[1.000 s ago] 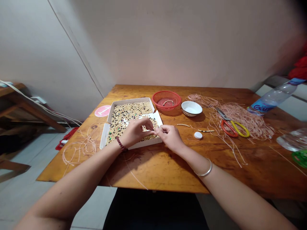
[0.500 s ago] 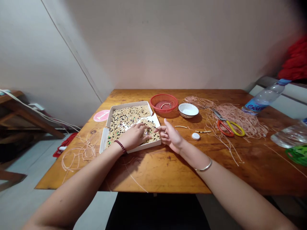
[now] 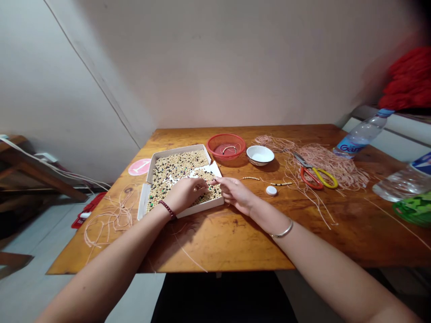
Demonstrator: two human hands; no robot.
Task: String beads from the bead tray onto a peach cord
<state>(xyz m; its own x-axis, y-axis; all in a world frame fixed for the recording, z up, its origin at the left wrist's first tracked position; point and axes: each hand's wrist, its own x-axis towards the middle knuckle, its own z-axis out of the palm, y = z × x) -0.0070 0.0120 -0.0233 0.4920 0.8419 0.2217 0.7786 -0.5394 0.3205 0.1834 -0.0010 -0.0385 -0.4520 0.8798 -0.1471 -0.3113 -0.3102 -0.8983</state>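
A shallow white box [image 3: 143, 204] full of small cream, black and green beads [image 3: 180, 162] lies at the middle left of the table. My left hand [image 3: 184, 194] is over its near part, thumb and fingers drawn together; whatever is between them is too small to make out. At the box's right edge, my right hand [image 3: 237, 194] pinches with thumb and forefinger, a tiny dark bead at the tips. A cord strung with beads [image 3: 251, 178] runs from behind this hand to the right along the table, and the fingers appear closed on its hidden end.
Behind the box stand a red plastic basket [image 3: 226, 147] and a white bowl [image 3: 260, 155]. A white cap [image 3: 271, 190], scissors [image 3: 311, 172], a heap of pink cords [image 3: 336, 163] and a water bottle [image 3: 362, 134] are on the right. Loose cords [image 3: 111, 220] lie left.
My left hand's spread fingers have drawn together and come closer to my right hand. The right thumb, raised before, has come down into a pinch. The view has shifted slightly.
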